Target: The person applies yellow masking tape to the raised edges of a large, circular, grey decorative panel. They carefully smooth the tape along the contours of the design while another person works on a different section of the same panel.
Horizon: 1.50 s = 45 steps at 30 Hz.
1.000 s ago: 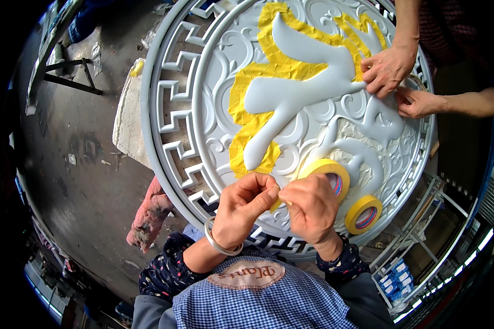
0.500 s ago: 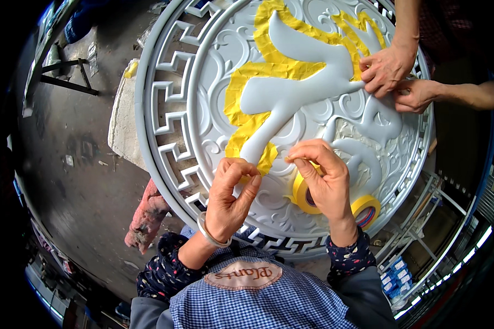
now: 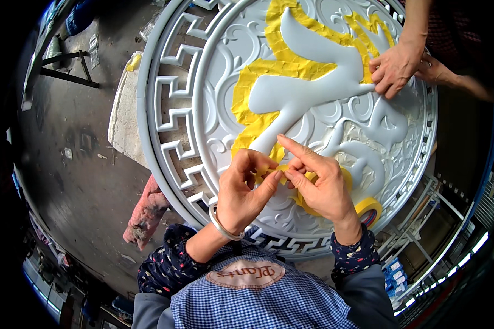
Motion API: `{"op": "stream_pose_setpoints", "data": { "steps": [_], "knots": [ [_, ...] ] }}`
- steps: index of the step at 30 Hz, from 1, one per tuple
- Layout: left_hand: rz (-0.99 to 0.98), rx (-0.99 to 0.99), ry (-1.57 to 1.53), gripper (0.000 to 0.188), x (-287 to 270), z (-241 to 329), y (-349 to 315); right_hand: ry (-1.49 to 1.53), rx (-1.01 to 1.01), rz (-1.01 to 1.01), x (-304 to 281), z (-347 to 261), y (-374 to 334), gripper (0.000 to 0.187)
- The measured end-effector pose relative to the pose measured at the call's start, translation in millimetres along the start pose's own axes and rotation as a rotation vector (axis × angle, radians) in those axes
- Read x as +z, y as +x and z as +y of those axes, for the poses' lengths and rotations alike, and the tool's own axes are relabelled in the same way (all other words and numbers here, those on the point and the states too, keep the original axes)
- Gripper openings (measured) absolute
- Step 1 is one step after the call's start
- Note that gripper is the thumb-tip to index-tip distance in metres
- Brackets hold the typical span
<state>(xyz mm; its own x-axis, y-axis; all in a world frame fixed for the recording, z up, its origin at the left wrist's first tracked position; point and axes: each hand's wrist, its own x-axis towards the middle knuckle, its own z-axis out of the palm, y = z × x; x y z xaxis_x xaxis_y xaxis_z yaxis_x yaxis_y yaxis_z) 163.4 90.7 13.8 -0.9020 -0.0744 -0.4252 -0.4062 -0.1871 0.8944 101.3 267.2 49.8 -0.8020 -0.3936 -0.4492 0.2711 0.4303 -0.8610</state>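
My left hand [image 3: 241, 191], a silver bangle at its wrist, pinches a short piece of yellow masking tape [image 3: 280, 169]. My right hand [image 3: 325, 191] meets it there, thumb and bent fingers on the same tape, its index finger stretched out. Both are over the lower part of a large round grey-white relief panel [image 3: 269, 93]. A roll of masking tape [image 3: 348, 180] lies partly hidden under my right hand; a second roll [image 3: 369, 210] is to its right. Yellow tape strips [image 3: 291, 68] border a smooth raised figure on the panel.
A co-worker's hand [image 3: 396, 64] presses at the panel's upper right, the other hand [image 3: 436, 72] beside it. Left of the panel are a whitish cloth [image 3: 126, 115] and a pink stained roll [image 3: 147, 211]. A metal rack [image 3: 417, 219] stands at the lower right.
My hands have come together at the tape, and my right index finger has straightened. The panel has shifted slightly right in view. The co-worker's hands have moved apart a little.
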Motion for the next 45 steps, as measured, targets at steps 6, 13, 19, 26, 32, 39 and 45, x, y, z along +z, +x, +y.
{"op": "stream_pose_setpoints", "data": {
  "steps": [6, 13, 19, 26, 32, 39, 45],
  "knots": [
    [0.035, 0.012, 0.019, 0.027, 5.4, -1.5, -0.6, -0.107, 0.001, 0.111, 5.4, -2.6, -1.3, 0.022],
    [0.106, 0.037, -0.111, 0.024, 14.5, -1.2, 2.8, -0.177, -0.168, 0.257, 10.8, 9.0, 2.4, 0.011],
    [0.148, 0.051, -0.016, 0.025, 16.9, -8.8, 8.8, -0.232, -0.158, 0.335, 14.9, 15.2, 8.1, 0.012],
    [0.171, 0.045, 0.049, 0.027, 15.3, -20.3, 9.9, -0.283, -0.129, 0.327, 11.6, 25.0, 13.9, 0.015],
    [0.159, 0.028, -0.100, 0.026, 13.6, -21.6, 12.3, -0.279, -0.081, 0.348, 12.5, 7.7, 14.6, 0.016],
    [0.155, 0.073, 0.002, 0.027, 11.6, -19.0, 10.7, -0.321, -0.147, 0.270, 13.6, 19.3, 13.6, 0.016],
    [0.173, 0.265, 0.364, 0.023, 0.5, -9.2, 5.0, -0.432, -0.142, 0.318, 11.5, 18.3, 18.9, 0.016]
  ]
}}
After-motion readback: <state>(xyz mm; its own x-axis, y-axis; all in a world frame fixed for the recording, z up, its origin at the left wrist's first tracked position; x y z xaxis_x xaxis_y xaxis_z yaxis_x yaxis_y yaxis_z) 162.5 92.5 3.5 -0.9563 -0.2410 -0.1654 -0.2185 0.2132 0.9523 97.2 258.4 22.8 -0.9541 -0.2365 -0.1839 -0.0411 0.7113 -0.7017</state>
